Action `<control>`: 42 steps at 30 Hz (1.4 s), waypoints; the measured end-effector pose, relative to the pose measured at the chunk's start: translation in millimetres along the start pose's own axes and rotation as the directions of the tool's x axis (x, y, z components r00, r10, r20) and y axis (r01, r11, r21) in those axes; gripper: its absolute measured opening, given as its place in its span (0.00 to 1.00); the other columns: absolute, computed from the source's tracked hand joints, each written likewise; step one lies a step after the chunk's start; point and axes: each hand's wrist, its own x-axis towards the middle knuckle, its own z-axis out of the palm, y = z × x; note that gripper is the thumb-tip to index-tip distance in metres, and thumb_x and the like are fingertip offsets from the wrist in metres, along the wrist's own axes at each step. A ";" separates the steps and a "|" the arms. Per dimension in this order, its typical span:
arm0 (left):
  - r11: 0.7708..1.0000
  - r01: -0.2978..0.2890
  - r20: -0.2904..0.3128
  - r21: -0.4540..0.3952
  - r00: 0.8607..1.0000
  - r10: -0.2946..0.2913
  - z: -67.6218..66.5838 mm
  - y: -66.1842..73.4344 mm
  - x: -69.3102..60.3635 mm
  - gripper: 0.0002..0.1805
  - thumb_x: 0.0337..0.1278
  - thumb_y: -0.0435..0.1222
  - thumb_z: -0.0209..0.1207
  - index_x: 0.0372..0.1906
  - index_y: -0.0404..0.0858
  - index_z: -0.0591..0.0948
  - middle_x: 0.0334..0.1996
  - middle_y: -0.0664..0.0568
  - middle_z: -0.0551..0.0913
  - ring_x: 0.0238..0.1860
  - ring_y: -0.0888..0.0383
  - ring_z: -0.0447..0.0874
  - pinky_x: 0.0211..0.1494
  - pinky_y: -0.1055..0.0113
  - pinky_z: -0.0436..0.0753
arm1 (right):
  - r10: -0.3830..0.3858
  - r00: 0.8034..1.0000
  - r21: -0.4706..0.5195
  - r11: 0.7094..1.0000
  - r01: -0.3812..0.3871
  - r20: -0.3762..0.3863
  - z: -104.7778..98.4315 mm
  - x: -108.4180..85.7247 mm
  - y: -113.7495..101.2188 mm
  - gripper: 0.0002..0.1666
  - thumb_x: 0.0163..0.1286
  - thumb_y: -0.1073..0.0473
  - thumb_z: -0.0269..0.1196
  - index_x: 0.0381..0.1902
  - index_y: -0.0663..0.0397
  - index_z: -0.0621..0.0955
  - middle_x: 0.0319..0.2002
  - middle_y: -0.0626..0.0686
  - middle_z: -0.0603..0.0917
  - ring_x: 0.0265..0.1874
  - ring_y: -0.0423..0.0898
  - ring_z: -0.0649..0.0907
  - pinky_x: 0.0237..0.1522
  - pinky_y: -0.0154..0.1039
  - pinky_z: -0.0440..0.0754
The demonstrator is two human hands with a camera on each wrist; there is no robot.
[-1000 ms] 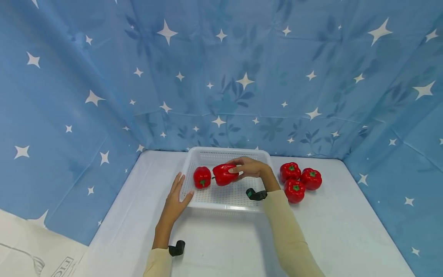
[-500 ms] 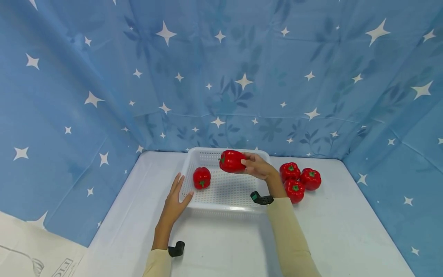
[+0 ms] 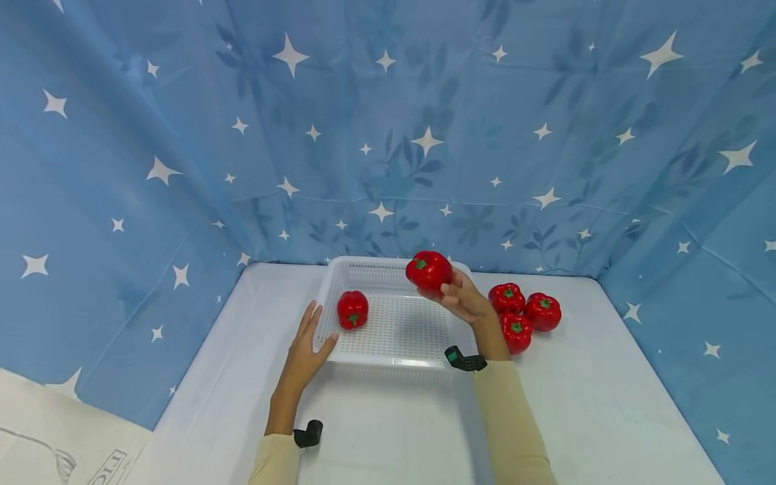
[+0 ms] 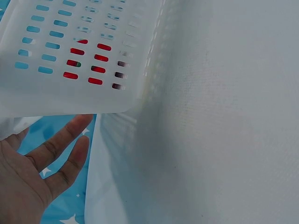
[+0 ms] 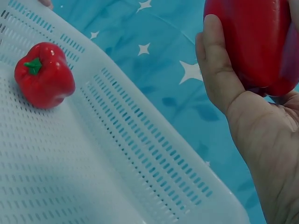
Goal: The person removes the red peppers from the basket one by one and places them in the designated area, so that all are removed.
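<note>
My right hand [image 3: 465,301] grips a red bell pepper [image 3: 430,272] above the back right of a white perforated basket [image 3: 394,362]. In the right wrist view, fingers curl round the held pepper [image 5: 254,42], partly cut off by the frame edge. At the basket's left side, my left hand [image 3: 304,351] has its fingers spread, thumb near the front left corner. The left wrist view shows those fingers [image 4: 70,161] extended by the basket wall [image 4: 65,100]. Inside the basket, toward the left, sits another red bell pepper [image 3: 353,310] with a green stem.
Three red bell peppers [image 3: 516,333] stand clustered on the white table [image 3: 606,404], right of the basket. A blue star-patterned curtain [image 3: 388,135] hangs behind the table and along both sides. Printed pale cloth [image 3: 67,431] lies at the lower left.
My right hand has lifted the pepper out of the basket, moving it up and to the right while turning its stem end toward the head camera. My left hand has stayed put.
</note>
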 end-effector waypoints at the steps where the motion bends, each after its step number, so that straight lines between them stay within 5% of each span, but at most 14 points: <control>1: 1.000 0.001 0.002 -0.001 1.000 -0.001 0.2 -0.1 -0.2 0.41 0.63 0.49 0.58 0.77 0.46 0.56 0.79 0.56 0.47 0.77 0.44 0.52 0.68 0.44 0.66 | -0.004 1.000 -0.006 1.000 0.004 -0.013 0.2 -2.3 -0.4 0.31 0.70 0.74 0.49 0.69 0.51 0.62 0.65 0.50 0.71 0.63 0.50 0.73 0.59 0.47 0.80; 24: 1.000 0.017 0.006 0.000 1.000 -0.017 0.3 -1.4 0.6 0.41 0.63 0.50 0.58 0.77 0.50 0.55 0.79 0.58 0.46 0.78 0.45 0.51 0.68 0.43 0.66 | -0.149 0.967 -0.185 0.976 0.111 -0.205 2.9 -57.2 -27.3 0.38 0.66 0.74 0.54 0.70 0.47 0.59 0.65 0.47 0.70 0.63 0.45 0.72 0.56 0.42 0.82; 31: 1.000 0.015 0.006 -0.001 1.000 -0.015 0.9 -2.9 0.5 0.42 0.62 0.51 0.59 0.77 0.51 0.55 0.79 0.59 0.46 0.78 0.45 0.51 0.67 0.44 0.67 | -0.204 0.943 -0.405 0.911 0.084 -0.263 3.8 -78.9 -32.9 0.40 0.65 0.75 0.53 0.71 0.45 0.58 0.64 0.45 0.71 0.63 0.43 0.72 0.55 0.38 0.83; 36: 1.000 0.015 0.001 0.003 1.000 -0.015 1.2 -2.9 0.2 0.42 0.62 0.51 0.59 0.77 0.51 0.55 0.79 0.59 0.46 0.78 0.45 0.52 0.66 0.45 0.68 | -0.227 0.906 -0.510 0.860 0.015 -0.356 1.6 -96.5 -42.1 0.46 0.65 0.73 0.57 0.75 0.42 0.53 0.65 0.43 0.68 0.63 0.42 0.69 0.53 0.36 0.83; 42: 1.000 0.001 -0.005 -0.008 1.000 -0.001 1.0 -1.4 0.6 0.41 0.63 0.48 0.59 0.77 0.48 0.56 0.79 0.57 0.47 0.77 0.44 0.53 0.67 0.45 0.67 | -0.321 0.860 -0.577 0.816 0.039 -0.397 -5.2 -116.1 -51.6 0.46 0.63 0.76 0.59 0.74 0.45 0.56 0.64 0.43 0.69 0.63 0.42 0.69 0.50 0.32 0.84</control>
